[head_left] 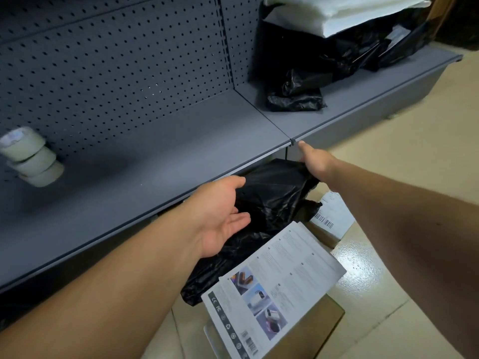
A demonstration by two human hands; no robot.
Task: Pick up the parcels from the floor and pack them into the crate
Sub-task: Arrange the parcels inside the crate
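Overhead, grey shelf (160,161) overhangs black parcel (272,193); leaflet (274,283) overlaps it.

Lighting is moderate and even, coming from overhead. It glares off the glossy floor tile (360,257) just right of the printed box (274,288). The space under the shelf (160,161) lies in deep shadow. My black parcel (274,195) shows only faint sheen. The tape rolls (31,156) at left are blurred. Shelf edges bow from wide-angle distortion, and my right forearm sits in shade.
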